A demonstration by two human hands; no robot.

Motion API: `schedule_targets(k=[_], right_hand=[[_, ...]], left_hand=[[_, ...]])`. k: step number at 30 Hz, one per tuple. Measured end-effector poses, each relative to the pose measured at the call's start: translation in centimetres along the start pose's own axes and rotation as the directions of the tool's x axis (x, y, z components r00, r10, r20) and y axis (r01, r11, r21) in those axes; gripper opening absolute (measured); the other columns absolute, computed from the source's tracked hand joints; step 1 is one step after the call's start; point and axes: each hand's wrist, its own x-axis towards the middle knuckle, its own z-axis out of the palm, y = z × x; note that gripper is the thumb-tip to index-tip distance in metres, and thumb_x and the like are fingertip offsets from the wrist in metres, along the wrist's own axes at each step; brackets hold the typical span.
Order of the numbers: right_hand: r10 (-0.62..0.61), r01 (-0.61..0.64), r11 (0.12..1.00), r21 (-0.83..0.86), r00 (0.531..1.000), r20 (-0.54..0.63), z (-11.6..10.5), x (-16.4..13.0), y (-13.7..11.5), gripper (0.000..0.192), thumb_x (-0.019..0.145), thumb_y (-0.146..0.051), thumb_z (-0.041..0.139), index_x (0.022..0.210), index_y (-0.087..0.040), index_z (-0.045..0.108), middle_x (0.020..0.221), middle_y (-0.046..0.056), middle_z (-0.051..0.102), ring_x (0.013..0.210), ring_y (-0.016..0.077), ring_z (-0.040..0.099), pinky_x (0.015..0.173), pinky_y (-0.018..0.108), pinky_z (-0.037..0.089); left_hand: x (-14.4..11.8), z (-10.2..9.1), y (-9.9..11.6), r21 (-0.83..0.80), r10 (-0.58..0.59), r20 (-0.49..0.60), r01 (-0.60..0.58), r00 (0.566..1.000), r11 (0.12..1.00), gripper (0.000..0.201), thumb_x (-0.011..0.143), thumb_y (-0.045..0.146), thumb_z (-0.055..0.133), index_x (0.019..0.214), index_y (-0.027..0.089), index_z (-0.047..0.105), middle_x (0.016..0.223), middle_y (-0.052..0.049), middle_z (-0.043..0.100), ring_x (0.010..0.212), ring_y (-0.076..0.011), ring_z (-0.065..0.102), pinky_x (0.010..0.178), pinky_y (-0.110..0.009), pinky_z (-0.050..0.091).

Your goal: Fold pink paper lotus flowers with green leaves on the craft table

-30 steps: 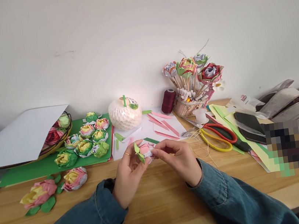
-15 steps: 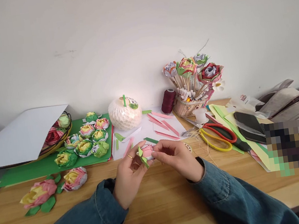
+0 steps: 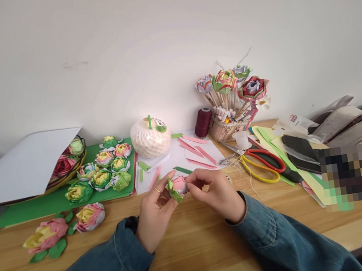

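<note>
I hold a small paper flower (image 3: 177, 185) over the table (image 3: 197, 250), my left hand (image 3: 156, 208) pinching it and my right hand (image 3: 214, 191) pinching its edge. If I squeeze or pull too hard, I think a petal rips or the flower falls

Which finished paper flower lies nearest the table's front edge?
The pink and yellow flower with green leaves, far left on the bare wooden table; the others lie farther back.

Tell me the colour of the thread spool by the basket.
Dark maroon thread spool, clearest in the head view.
</note>
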Motion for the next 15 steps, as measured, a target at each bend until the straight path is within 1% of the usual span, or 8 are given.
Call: schedule_targets(k=[1,3,5,7,10,12,14,15], right_hand=[[-0.032,0.031,0.999,-0.043,0.999,-0.023,0.04,-0.02,0.01,0.013,0.072,-0.014,0.048,0.065,-0.014,0.06,0.058,0.001,0.06,0.051,0.0097,0.051,0.05,0.021,0.04],[-0.118,0.107,0.985,-0.135,0.99,-0.082,0.15,-0.07,0.07,0.014,0.072,-0.012,0.048,0.066,-0.014,0.061,0.055,0.0,0.058,0.049,0.0089,0.05,0.05,0.02,0.039],[-0.202,0.174,0.962,-0.211,0.972,-0.12,0.3,-0.15,0.18,0.014,0.072,-0.011,0.048,0.069,-0.015,0.061,0.054,-0.001,0.055,0.048,0.0085,0.048,0.05,0.02,0.039],[-0.26,0.218,0.941,-0.258,0.956,-0.139,0.48,-0.26,0.34,0.015,0.072,-0.01,0.048,0.072,-0.015,0.062,0.054,-0.002,0.055,0.048,0.0084,0.048,0.05,0.019,0.04],[-0.314,0.247,0.911,-0.331,0.934,-0.168,0.79,-0.46,0.53,0.015,0.075,-0.012,0.048,0.072,-0.015,0.062,0.055,-0.001,0.056,0.049,0.0084,0.049,0.05,0.019,0.041],[-0.348,0.255,0.888,-0.381,0.917,-0.196,0.94,-0.6,0.51,0.016,0.077,-0.012,0.048,0.071,-0.014,0.063,0.055,0.0,0.056,0.049,0.0085,0.05,0.049,0.019,0.041],[-0.355,0.26,0.89,-0.375,0.91,-0.213,0.94,-0.71,0.33,0.017,0.078,-0.013,0.048,0.072,-0.015,0.064,0.056,0.001,0.057,0.049,0.0085,0.049,0.049,0.019,0.041],[-0.343,0.259,0.905,-0.337,0.914,-0.218,0.87,-0.73,0.18,0.017,0.079,-0.014,0.048,0.073,-0.015,0.064,0.056,0.001,0.057,0.049,0.0086,0.049,0.049,0.02,0.041]], left_hand=[[0.03,0.03,0.09,-0.003,0.003,-0.007,-0.003,1.0,1.0,0.047,0.066,0.032,0.066,0.111,0.019,0.057,0.111,-0.006,0.06,0.101,-0.019,0.054,0.087,-0.027,0.046],[0.1,0.08,0.25,-0.002,-0.001,-0.036,0.001,0.999,1.0,0.047,0.065,0.033,0.067,0.109,0.018,0.058,0.113,-0.007,0.058,0.104,-0.0197,0.053,0.089,-0.028,0.044],[0.16,0.11,0.35,0.002,-0.009,-0.059,0.009,0.998,1.0,0.049,0.063,0.034,0.067,0.108,0.017,0.058,0.118,-0.008,0.055,0.103,-0.02,0.054,0.089,-0.028,0.045],[0.17,0.12,0.37,0.008,-0.015,-0.071,0.015,0.997,1.0,0.05,0.063,0.034,0.067,0.109,0.017,0.058,0.121,-0.01,0.052,0.099,-0.0199,0.056,0.086,-0.028,0.046],[0.11,0.11,0.28,0.035,-0.001,-0.08,0.004,0.997,0.999,0.049,0.063,0.034,0.066,0.109,0.017,0.058,0.124,-0.011,0.05,0.094,-0.0199,0.058,0.08,-0.027,0.049],[0.06,0.08,0.15,0.054,0.02,-0.083,-0.016,0.996,0.998,0.047,0.064,0.033,0.066,0.108,0.017,0.059,0.123,-0.01,0.05,0.096,-0.0205,0.057,0.078,-0.027,0.05],[0.04,0.06,0.02,0.064,0.044,-0.091,-0.038,0.995,0.997,0.045,0.065,0.033,0.067,0.107,0.018,0.06,0.121,-0.009,0.052,0.099,-0.0211,0.055,0.08,-0.027,0.049],[0.06,0.05,-0.03,0.065,0.054,-0.096,-0.048,0.994,0.997,0.044,0.065,0.033,0.067,0.106,0.018,0.06,0.12,-0.009,0.053,0.099,-0.021,0.054,0.08,-0.027,0.049]])
